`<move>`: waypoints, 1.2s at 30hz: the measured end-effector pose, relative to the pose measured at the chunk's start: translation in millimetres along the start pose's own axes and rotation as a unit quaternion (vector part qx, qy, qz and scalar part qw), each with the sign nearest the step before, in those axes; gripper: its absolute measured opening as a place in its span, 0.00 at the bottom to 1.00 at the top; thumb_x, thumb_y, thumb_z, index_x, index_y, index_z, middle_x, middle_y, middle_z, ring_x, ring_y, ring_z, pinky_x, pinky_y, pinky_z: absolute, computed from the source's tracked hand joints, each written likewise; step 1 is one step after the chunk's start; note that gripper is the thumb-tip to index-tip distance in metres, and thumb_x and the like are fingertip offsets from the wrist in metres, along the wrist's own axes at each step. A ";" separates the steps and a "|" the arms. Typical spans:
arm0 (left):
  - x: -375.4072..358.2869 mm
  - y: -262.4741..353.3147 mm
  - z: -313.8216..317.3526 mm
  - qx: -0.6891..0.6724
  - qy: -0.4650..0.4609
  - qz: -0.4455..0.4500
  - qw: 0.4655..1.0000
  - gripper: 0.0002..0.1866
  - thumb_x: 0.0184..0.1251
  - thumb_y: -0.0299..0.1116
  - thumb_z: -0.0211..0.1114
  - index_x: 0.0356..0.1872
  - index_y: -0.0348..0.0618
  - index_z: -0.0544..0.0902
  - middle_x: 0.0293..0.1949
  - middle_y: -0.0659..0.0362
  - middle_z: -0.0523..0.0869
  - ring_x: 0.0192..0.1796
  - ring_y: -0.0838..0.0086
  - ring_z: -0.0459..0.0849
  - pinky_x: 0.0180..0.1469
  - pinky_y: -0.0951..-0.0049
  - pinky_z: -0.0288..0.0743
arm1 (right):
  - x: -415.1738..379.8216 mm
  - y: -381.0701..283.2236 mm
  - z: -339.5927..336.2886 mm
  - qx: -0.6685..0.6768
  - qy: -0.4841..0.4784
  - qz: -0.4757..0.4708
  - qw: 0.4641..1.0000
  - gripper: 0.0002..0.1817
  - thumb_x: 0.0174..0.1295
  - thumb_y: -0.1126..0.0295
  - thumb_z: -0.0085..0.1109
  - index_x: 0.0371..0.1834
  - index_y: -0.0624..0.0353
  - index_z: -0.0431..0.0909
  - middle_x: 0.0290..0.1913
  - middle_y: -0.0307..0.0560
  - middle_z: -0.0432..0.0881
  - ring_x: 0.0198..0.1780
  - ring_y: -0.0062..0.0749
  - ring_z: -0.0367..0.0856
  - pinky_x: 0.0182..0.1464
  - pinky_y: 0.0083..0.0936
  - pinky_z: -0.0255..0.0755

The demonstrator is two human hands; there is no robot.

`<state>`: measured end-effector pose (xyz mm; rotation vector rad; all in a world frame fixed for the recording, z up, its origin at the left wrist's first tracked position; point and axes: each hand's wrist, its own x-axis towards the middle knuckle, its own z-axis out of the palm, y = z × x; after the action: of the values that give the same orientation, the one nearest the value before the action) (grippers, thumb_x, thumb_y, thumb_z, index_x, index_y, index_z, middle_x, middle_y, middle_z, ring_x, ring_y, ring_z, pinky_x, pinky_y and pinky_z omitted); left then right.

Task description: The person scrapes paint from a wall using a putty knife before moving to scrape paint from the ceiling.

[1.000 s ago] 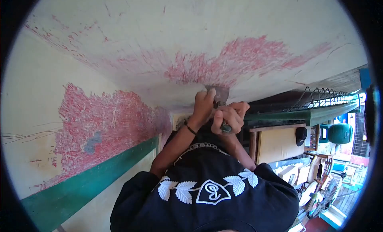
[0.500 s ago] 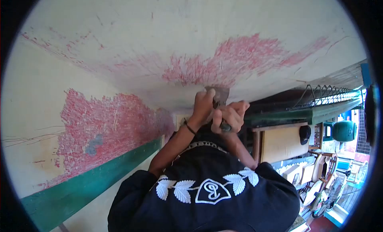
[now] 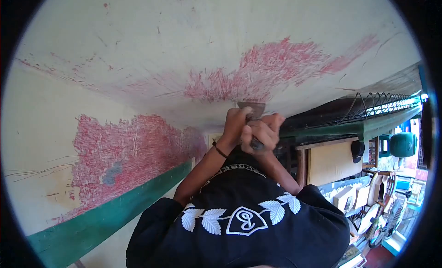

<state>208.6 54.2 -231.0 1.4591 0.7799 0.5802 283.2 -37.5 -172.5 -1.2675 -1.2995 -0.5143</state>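
My right hand (image 3: 263, 135) is wrapped round the dark handle of a paint scraper (image 3: 256, 106), whose handle end shows below the fingers. Close against it, my left hand (image 3: 235, 125) grips the scraper near the blade, the thumb pressed by the metal. A dark band circles my left wrist. The broad blade edge meets the pale wall (image 3: 193, 33) just under a scraped patch of red paint (image 3: 248, 79).
On the left wall is a larger red scraped patch (image 3: 124, 153) above a green band (image 3: 115, 201). To the right are a wire rack (image 3: 382, 104), a green-edged shelf (image 3: 331, 129), a black cap (image 3: 357, 151), a green container (image 3: 403, 144) and stacked chairs (image 3: 384, 189).
Both hands and the scraper have moved slightly down in view, with the blade still at the wall. The view has shifted a little.
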 end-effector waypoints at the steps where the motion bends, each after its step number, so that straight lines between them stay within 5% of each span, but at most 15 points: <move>1: -10.9 2.3 2.3 0.019 0.002 0.021 1.000 0.11 0.70 0.38 0.61 0.32 0.41 0.79 0.26 0.52 0.83 0.28 0.61 0.80 0.34 0.61 0.72 | 6.0 -1.3 -9.0 -0.006 -0.005 0.001 1.000 0.07 0.56 0.74 0.66 0.24 0.54 0.78 0.24 0.39 0.83 0.31 0.38 0.75 0.44 0.40 0.62; 2: -21.8 4.6 4.6 0.038 0.006 0.042 0.998 0.11 0.69 0.38 0.62 0.34 0.40 0.80 0.27 0.50 0.84 0.29 0.60 0.82 0.34 0.61 0.73 | -3.2 -3.7 -10.3 -0.001 -0.012 0.011 1.000 0.07 0.56 0.73 0.66 0.23 0.53 0.77 0.25 0.38 0.83 0.32 0.38 0.75 0.46 0.41 0.62; 4: -2.9 -32.0 6.3 0.282 0.079 0.319 0.901 0.13 0.68 0.35 0.63 0.27 0.36 0.79 0.25 0.48 0.86 0.25 0.62 0.84 0.30 0.64 0.73 | -21.3 14.3 7.2 0.010 -0.005 0.004 1.000 0.09 0.55 0.72 0.68 0.21 0.52 0.76 0.26 0.36 0.84 0.34 0.38 0.77 0.48 0.43 0.62; 5: -3.0 -33.9 7.9 0.244 0.088 0.317 0.912 0.14 0.69 0.34 0.62 0.24 0.37 0.78 0.23 0.58 0.80 0.26 0.76 0.77 0.30 0.69 0.69 | -27.4 16.0 14.5 0.020 -0.010 0.014 1.000 0.09 0.55 0.72 0.67 0.22 0.52 0.76 0.26 0.36 0.84 0.33 0.37 0.76 0.48 0.42 0.62; 7: -11.3 -20.9 13.3 -0.074 0.038 0.049 0.995 0.10 0.66 0.36 0.66 0.33 0.39 0.81 0.27 0.52 0.83 0.29 0.63 0.81 0.32 0.64 0.72 | -17.6 8.5 0.0 0.021 -0.004 0.011 1.000 0.09 0.56 0.72 0.67 0.22 0.52 0.76 0.26 0.36 0.84 0.33 0.36 0.75 0.48 0.41 0.62; 9: -12.8 -6.9 14.9 -0.140 0.019 -0.036 0.989 0.10 0.64 0.36 0.67 0.38 0.40 0.81 0.28 0.49 0.84 0.30 0.56 0.83 0.33 0.61 0.74 | 15.0 -0.5 -12.3 0.032 0.004 0.005 0.999 0.09 0.57 0.73 0.66 0.23 0.53 0.76 0.25 0.36 0.84 0.33 0.35 0.75 0.48 0.41 0.62; 12: -6.0 -15.8 13.2 0.079 0.040 0.104 0.991 0.07 0.66 0.32 0.65 0.36 0.39 0.81 0.27 0.49 0.84 0.29 0.57 0.82 0.32 0.60 0.73 | -6.6 13.6 0.8 0.038 0.004 -0.014 0.999 0.09 0.58 0.74 0.65 0.23 0.53 0.75 0.25 0.36 0.84 0.32 0.35 0.75 0.46 0.40 0.62; 16: -6.6 -5.3 14.5 0.087 0.073 0.174 0.978 0.07 0.68 0.30 0.62 0.32 0.38 0.80 0.24 0.51 0.79 0.25 0.65 0.80 0.30 0.62 0.72 | 8.2 5.8 -2.7 0.047 0.013 -0.001 0.999 0.07 0.58 0.74 0.63 0.23 0.55 0.77 0.23 0.38 0.83 0.30 0.37 0.71 0.43 0.38 0.61; 19: -19.8 -7.2 16.4 0.152 0.083 0.168 0.970 0.11 0.69 0.31 0.63 0.27 0.37 0.78 0.21 0.55 0.75 0.25 0.73 0.76 0.29 0.64 0.70 | 2.6 3.7 -4.8 0.049 0.003 -0.013 0.999 0.07 0.59 0.73 0.64 0.25 0.55 0.78 0.24 0.39 0.84 0.28 0.36 0.72 0.42 0.38 0.61; 22: -13.3 -15.7 19.5 -0.079 0.094 0.025 0.992 0.21 0.72 0.36 0.62 0.19 0.37 0.72 0.19 0.62 0.71 0.25 0.80 0.71 0.28 0.68 0.67 | -14.6 12.1 4.0 0.022 -0.022 -0.008 0.999 0.07 0.58 0.74 0.63 0.24 0.53 0.77 0.24 0.38 0.84 0.28 0.35 0.73 0.42 0.38 0.61; 24: -17.9 36.4 18.4 -0.222 0.095 -0.076 0.967 0.23 0.73 0.38 0.62 0.18 0.36 0.71 0.18 0.64 0.72 0.24 0.80 0.71 0.27 0.68 0.67 | 12.6 0.4 -1.3 0.040 0.006 -0.022 0.999 0.07 0.58 0.74 0.64 0.24 0.54 0.76 0.24 0.38 0.84 0.29 0.35 0.74 0.43 0.38 0.61; 27: -17.2 25.3 18.9 -0.111 0.134 -0.023 0.984 0.23 0.73 0.39 0.62 0.18 0.36 0.71 0.19 0.64 0.72 0.25 0.81 0.71 0.28 0.69 0.67 | 5.7 -2.9 -3.0 0.039 -0.010 -0.020 0.999 0.08 0.58 0.74 0.64 0.24 0.54 0.76 0.24 0.38 0.84 0.27 0.36 0.74 0.43 0.39 0.63; 30: -12.6 -11.0 11.1 -0.108 0.057 -0.028 0.992 0.21 0.73 0.38 0.62 0.20 0.37 0.72 0.20 0.63 0.73 0.25 0.81 0.71 0.29 0.69 0.67 | -15.8 10.0 4.0 0.011 -0.023 0.002 1.000 0.07 0.58 0.75 0.63 0.24 0.55 0.76 0.24 0.40 0.83 0.27 0.38 0.74 0.43 0.39 0.64; 33: -19.9 55.8 18.7 -0.187 0.109 -0.047 0.975 0.21 0.70 0.36 0.58 0.17 0.36 0.72 0.19 0.64 0.74 0.24 0.79 0.71 0.28 0.65 0.67 | 26.4 -7.5 -11.8 0.037 0.002 -0.013 0.999 0.08 0.58 0.76 0.63 0.25 0.55 0.74 0.24 0.42 0.83 0.28 0.39 0.74 0.42 0.40 0.65; 36: -12.0 4.3 16.2 -0.007 0.116 0.066 0.991 0.20 0.69 0.35 0.58 0.17 0.36 0.72 0.19 0.64 0.74 0.24 0.79 0.70 0.28 0.66 0.66 | 0.1 8.9 8.0 0.068 0.038 0.003 0.997 0.09 0.57 0.76 0.63 0.22 0.55 0.73 0.23 0.41 0.82 0.28 0.38 0.73 0.43 0.40 0.65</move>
<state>213.9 34.8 -226.2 1.4550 0.8616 0.8657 287.6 -27.6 -177.6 -1.1284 -1.2458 -0.4562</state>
